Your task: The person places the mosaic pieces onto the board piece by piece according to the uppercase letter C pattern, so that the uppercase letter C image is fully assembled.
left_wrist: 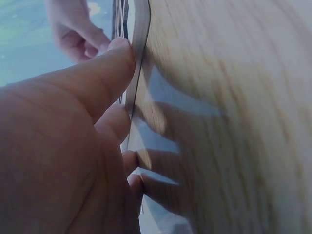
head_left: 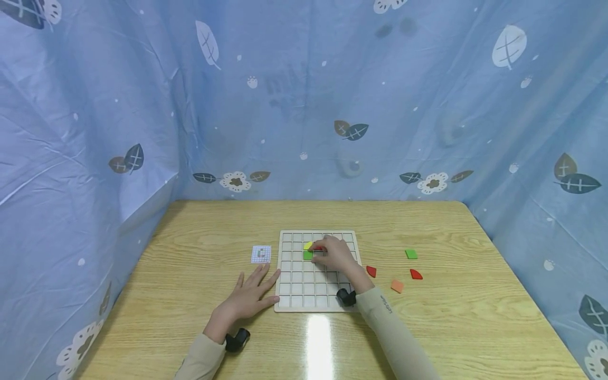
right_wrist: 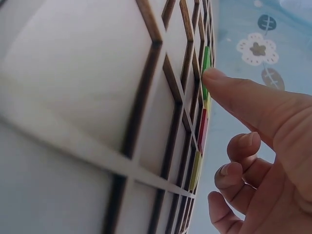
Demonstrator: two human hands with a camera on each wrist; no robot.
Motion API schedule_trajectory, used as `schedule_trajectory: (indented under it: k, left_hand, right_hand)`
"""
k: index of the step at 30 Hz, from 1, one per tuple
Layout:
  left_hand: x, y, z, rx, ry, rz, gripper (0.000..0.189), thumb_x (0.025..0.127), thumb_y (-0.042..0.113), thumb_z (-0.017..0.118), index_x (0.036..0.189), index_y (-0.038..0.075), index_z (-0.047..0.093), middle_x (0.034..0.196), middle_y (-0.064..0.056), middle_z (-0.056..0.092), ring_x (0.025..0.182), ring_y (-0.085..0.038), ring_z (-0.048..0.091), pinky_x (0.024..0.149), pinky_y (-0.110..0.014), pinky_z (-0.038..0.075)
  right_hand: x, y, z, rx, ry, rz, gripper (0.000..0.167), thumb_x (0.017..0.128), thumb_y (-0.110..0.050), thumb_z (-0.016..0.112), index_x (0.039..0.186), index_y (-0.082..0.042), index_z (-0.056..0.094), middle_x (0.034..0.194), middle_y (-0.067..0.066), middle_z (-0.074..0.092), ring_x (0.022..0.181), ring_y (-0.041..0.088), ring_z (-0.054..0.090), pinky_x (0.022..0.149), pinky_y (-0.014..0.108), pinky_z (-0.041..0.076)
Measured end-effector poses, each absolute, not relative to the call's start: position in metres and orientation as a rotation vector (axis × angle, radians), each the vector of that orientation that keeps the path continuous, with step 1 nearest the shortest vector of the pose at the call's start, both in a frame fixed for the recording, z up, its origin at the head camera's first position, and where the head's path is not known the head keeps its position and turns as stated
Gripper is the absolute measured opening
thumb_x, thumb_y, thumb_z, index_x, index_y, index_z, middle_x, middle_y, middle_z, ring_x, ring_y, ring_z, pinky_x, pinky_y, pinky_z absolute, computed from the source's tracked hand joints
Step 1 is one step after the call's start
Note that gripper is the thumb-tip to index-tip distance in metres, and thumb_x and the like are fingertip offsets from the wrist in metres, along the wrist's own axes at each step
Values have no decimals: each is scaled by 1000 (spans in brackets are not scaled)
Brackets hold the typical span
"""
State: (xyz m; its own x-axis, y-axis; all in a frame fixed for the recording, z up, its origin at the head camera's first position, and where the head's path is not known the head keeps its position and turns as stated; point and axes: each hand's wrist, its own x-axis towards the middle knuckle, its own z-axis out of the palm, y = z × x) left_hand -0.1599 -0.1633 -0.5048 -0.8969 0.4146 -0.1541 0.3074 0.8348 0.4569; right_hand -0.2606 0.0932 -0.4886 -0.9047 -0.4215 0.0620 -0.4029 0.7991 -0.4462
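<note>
A pale wooden grid board (head_left: 296, 289) lies on the table. In its upper part sit a green square tile (head_left: 307, 256), a yellow piece (head_left: 308, 246) and a partly covered red piece (head_left: 319, 248). My right hand (head_left: 336, 254) is over these pieces, thumb and index finger apart. In the right wrist view the thumb (right_wrist: 231, 87) touches the green tile, while the other fingers bend loosely. My left hand (head_left: 249, 298) rests spread on the table at the board's left side. Its thumb (left_wrist: 114, 61) reaches the board's edge in the left wrist view.
Right of the board lie a green square (head_left: 411, 254), a red piece (head_left: 371, 271), a red quarter-round piece (head_left: 416, 274) and an orange piece (head_left: 397, 286). A small printed grid card (head_left: 261, 254) lies beyond the left hand. A blue patterned curtain (head_left: 304, 105) surrounds the table.
</note>
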Motion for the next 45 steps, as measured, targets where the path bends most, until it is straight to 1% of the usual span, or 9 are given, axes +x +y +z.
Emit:
schedule_trajectory:
  k: [3, 6, 11, 17, 25, 33, 38, 45]
  left_hand:
    - [-160, -164, -505, 562, 2765, 631, 64, 93, 48, 46, 148, 23, 23, 155, -11, 13, 143, -31, 6, 109, -63, -1]
    - [-160, -164, -505, 564, 2766, 632, 64, 93, 48, 46, 148, 23, 24, 155, -11, 13, 143, -31, 6, 109, -63, -1]
    - [-160, -164, -505, 561, 2768, 636, 64, 93, 48, 46, 148, 22, 24, 155, -11, 13, 143, -31, 6, 109, -63, -1]
    - [-160, -164, -505, 561, 2769, 632, 63, 94, 47, 46, 148, 23, 24, 155, -12, 13, 143, -31, 6, 109, -63, -1]
    - [-160, -164, -505, 551, 2772, 627, 64, 93, 48, 46, 148, 23, 24, 155, -11, 13, 143, -31, 6, 109, -62, -1]
    - [-160, -164, -505, 556, 2768, 637, 63, 93, 48, 46, 148, 23, 25, 155, -11, 13, 143, -31, 6, 109, -63, -1]
    - [-159, -164, -504, 562, 2771, 636, 63, 94, 46, 47, 148, 21, 25, 155, -13, 13, 143, -33, 7, 109, -63, -1]
    - [-156, -164, -503, 576, 2765, 673, 63, 94, 45, 48, 147, 19, 27, 154, -15, 14, 142, -35, 7, 109, -63, -1]
  right_hand:
    - [-260, 96, -489, -673, 2918, -755, 24, 77, -28, 76, 100, -22, 73, 73, 0, 52, 63, 14, 38, 57, 29, 28]
    - [-258, 100, -487, -664, 2892, -811, 22, 78, -26, 75, 100, -21, 73, 74, 1, 52, 62, 15, 36, 54, 27, 26]
    - [-254, 108, -484, -634, 2888, -854, 22, 80, -26, 73, 102, -22, 72, 75, -2, 51, 64, 15, 37, 55, 27, 28]
    - [-249, 119, -477, -620, 2905, -877, 22, 80, -24, 73, 102, -20, 72, 75, 2, 51, 66, 15, 38, 55, 27, 28]
    - [-243, 136, -471, -658, 2958, -926, 25, 80, -21, 74, 104, -17, 71, 73, 3, 48, 58, 14, 32, 52, 23, 24]
    - [-240, 155, -473, -636, 3000, -978, 24, 80, -21, 73, 103, -16, 71, 71, -2, 46, 59, 12, 33, 52, 23, 27]
    - [-238, 169, -474, -626, 3002, -1004, 25, 80, -19, 73, 105, -15, 71, 70, 0, 46, 57, 13, 32, 50, 23, 26]
    - [-237, 191, -477, -588, 2959, -1070, 27, 82, -20, 71, 107, -13, 69, 70, 0, 41, 60, 14, 32, 50, 24, 27]
